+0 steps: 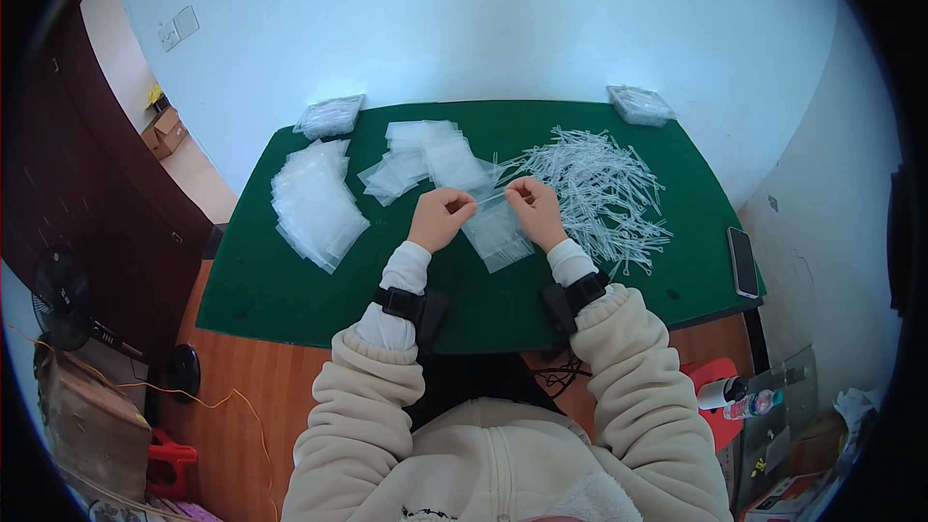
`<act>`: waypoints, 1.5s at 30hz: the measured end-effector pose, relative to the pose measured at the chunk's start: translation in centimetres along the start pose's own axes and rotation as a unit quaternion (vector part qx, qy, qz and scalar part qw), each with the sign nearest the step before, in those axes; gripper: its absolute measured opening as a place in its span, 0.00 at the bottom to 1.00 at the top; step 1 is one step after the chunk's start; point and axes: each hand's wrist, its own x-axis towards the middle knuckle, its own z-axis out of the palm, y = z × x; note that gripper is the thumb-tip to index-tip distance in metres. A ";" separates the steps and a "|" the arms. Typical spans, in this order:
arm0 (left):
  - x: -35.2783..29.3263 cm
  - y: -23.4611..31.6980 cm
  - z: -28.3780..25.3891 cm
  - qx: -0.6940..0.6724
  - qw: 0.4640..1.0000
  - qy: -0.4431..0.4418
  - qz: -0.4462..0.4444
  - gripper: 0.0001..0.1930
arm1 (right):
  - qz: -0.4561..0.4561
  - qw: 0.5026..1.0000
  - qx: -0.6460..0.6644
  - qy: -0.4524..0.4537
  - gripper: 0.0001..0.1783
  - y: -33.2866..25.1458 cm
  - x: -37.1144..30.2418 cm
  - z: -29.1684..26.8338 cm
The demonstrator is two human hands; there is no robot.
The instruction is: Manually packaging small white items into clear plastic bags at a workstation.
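Observation:
Over the middle of the green table, my left hand (441, 220) and my right hand (536, 212) pinch the two upper corners of a clear plastic bag (500, 241). Thin clear pieces seem to lie inside it, toward its lower end. Just right of my right hand spreads a loose heap of thin clear plastic sticks (604, 188), some with small loops at their ends. Beyond my hands lies a group of flat clear bags (452, 159). Farther left, a fanned stack of clear bags (317, 201) rests on the cloth.
Packed clear bundles sit at the far left corner (331, 116) and far right corner (642, 105) of the green table (290, 304). A phone (742, 262) lies by the right edge. Below right, a bottle (753, 405) stands by a red stool (710, 374). A black fan (62, 296) is at left.

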 end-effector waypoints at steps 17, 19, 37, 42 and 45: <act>0.0 0.7 0.7 0.100 0.991 0.003 0.088 0.05 | -0.201 0.935 -0.284 -0.065 0.03 -0.9 -0.1 -0.3; 0.0 0.4 0.7 0.092 0.993 0.005 0.075 0.05 | -0.188 0.937 -0.287 -0.057 0.03 -0.6 0.1 -0.8; -0.1 0.2 0.3 0.192 0.971 0.003 0.140 0.05 | -0.189 0.939 -0.279 -0.062 0.02 -0.2 0.2 -0.5; 0.0 0.2 -0.2 0.195 0.973 0.003 0.120 0.05 | -0.155 0.951 -0.264 -0.050 0.02 -0.2 0.3 -1.3; 0.1 -0.1 0.0 0.196 0.972 0.011 0.133 0.05 | -0.155 0.952 -0.254 -0.072 0.01 -0.4 0.3 -1.2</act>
